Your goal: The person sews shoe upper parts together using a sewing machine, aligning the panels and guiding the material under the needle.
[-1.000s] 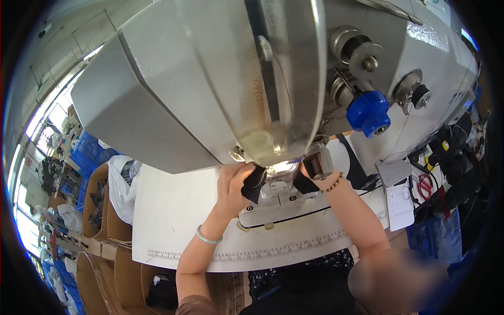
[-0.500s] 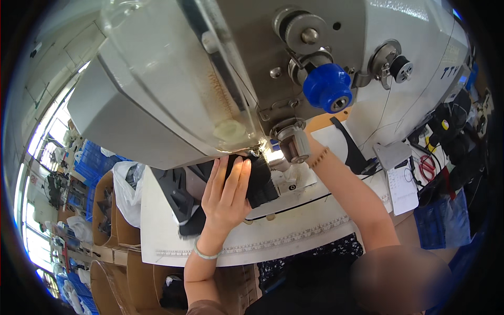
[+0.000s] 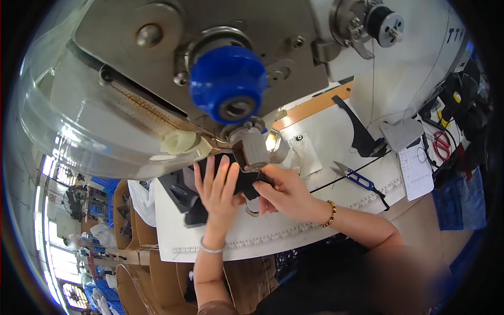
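Under the head of a sewing machine (image 3: 294,31) lies a black fabric piece (image 3: 244,181). My left hand (image 3: 218,191) rests on it with the fingers stretched out flat, pointing toward the needle area. My right hand (image 3: 289,195) is closed at the near right edge of the same fabric, pinching it between thumb and fingers. The machine's metal parts and my fingers hide the needle and part of the fabric. More dark pieces (image 3: 184,194) lie to the left of my left hand.
Blue-handled thread snips (image 3: 359,177) lie on the white table (image 3: 336,220), right of my right hand. Beyond them are a curved black strip (image 3: 354,126), a notepad (image 3: 416,170) and red-handled scissors (image 3: 442,146). Cardboard boxes (image 3: 139,278) and a white bag (image 3: 142,202) stand at the left.
My right hand has come back from behind the machine head to the fabric's near edge. The left hand stays flat on the fabric. My view has shifted closer, uncovering the blue-handled snips.
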